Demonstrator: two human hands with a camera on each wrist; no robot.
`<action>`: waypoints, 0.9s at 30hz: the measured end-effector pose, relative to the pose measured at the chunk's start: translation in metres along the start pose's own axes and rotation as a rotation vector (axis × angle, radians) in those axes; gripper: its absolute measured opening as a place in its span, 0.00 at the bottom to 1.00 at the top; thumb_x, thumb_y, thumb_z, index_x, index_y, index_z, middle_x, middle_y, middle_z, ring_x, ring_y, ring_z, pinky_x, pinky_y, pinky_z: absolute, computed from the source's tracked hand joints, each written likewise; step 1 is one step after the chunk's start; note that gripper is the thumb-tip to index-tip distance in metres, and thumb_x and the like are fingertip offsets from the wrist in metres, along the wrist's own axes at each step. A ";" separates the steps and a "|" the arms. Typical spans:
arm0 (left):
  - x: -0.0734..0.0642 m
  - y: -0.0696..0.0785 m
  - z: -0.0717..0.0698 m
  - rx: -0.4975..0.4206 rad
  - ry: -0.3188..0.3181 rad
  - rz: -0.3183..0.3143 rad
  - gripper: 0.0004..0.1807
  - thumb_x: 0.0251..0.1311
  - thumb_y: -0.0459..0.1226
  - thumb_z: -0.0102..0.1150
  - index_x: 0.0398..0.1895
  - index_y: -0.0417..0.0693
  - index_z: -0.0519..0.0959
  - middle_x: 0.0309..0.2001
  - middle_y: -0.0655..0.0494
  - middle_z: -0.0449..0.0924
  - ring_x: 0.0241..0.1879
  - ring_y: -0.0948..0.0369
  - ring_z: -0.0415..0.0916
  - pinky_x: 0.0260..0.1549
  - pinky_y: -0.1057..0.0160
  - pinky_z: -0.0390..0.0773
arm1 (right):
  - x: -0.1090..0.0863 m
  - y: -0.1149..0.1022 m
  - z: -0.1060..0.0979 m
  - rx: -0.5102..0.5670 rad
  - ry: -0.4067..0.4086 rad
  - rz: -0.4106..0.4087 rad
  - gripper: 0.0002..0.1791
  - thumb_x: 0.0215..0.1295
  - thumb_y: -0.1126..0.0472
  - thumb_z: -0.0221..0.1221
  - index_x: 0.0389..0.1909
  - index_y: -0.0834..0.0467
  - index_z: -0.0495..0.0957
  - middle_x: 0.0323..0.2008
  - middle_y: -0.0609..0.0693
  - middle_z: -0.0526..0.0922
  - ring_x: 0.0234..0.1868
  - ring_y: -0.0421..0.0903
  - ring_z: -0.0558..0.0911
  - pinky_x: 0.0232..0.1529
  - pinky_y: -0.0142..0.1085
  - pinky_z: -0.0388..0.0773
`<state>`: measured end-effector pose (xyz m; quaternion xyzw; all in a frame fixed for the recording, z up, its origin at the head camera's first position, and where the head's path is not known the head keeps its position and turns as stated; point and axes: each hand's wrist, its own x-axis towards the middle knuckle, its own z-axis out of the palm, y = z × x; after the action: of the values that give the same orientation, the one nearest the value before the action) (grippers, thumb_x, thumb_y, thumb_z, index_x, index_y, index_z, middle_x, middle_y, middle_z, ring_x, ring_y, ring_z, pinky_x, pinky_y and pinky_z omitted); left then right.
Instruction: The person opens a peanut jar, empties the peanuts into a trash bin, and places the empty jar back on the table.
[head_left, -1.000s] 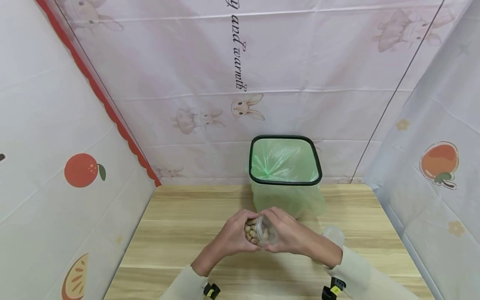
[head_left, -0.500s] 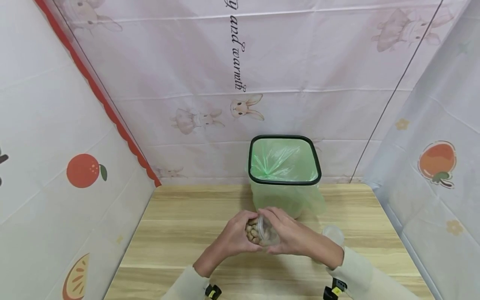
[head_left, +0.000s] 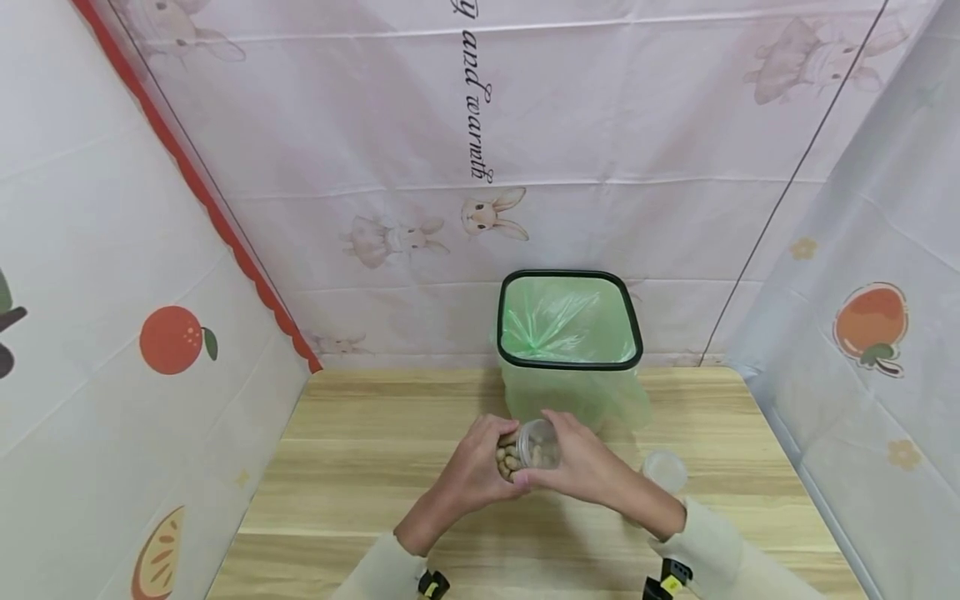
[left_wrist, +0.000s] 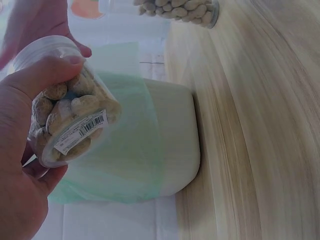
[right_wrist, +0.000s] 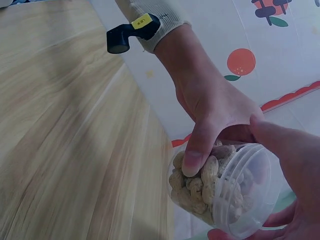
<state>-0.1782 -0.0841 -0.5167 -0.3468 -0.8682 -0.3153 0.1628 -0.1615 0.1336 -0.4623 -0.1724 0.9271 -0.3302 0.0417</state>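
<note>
A clear plastic jar of peanuts lies tilted on its side between the two hands, above the table. My left hand grips its body, thumb along the side; the left wrist view shows a barcode label on its base. Its clear lid faces right, with peanuts showing through it. My right hand curls around the lid, thumb and fingers on opposite sides of its rim. Part of the right hand's fingers is hidden behind the jar in the left wrist view.
Behind the hands stands a bin with a green bag and black rim. A second jar of peanuts stands on the wooden table, right of the bin, partly behind the right forearm. Printed cloth walls enclose the table.
The right hand's fingers have shifted around the lid, and more of the lid now shows. Both hands and the jar have moved slightly up and right.
</note>
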 end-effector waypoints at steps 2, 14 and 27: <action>0.000 0.000 0.001 0.010 0.009 0.007 0.45 0.36 0.45 0.87 0.59 0.42 0.74 0.52 0.52 0.79 0.52 0.60 0.75 0.52 0.62 0.82 | 0.000 -0.002 0.000 0.001 0.016 0.020 0.58 0.50 0.33 0.75 0.70 0.69 0.68 0.64 0.66 0.78 0.55 0.55 0.82 0.48 0.48 0.84; 0.000 0.002 -0.002 0.012 -0.030 -0.020 0.48 0.35 0.46 0.88 0.61 0.42 0.74 0.53 0.53 0.78 0.52 0.61 0.74 0.52 0.61 0.83 | 0.001 0.002 -0.001 0.004 0.020 -0.025 0.52 0.47 0.38 0.76 0.66 0.68 0.72 0.59 0.62 0.81 0.51 0.51 0.83 0.43 0.41 0.83; -0.001 -0.001 -0.006 -0.058 -0.060 0.010 0.48 0.35 0.46 0.88 0.62 0.43 0.74 0.53 0.52 0.79 0.52 0.61 0.76 0.52 0.62 0.84 | 0.000 0.006 -0.002 -0.094 0.022 -0.251 0.46 0.48 0.43 0.78 0.63 0.63 0.72 0.55 0.56 0.79 0.52 0.50 0.83 0.43 0.40 0.85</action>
<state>-0.1779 -0.0893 -0.5129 -0.3648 -0.8615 -0.3291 0.1281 -0.1637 0.1389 -0.4641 -0.2852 0.9131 -0.2907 -0.0183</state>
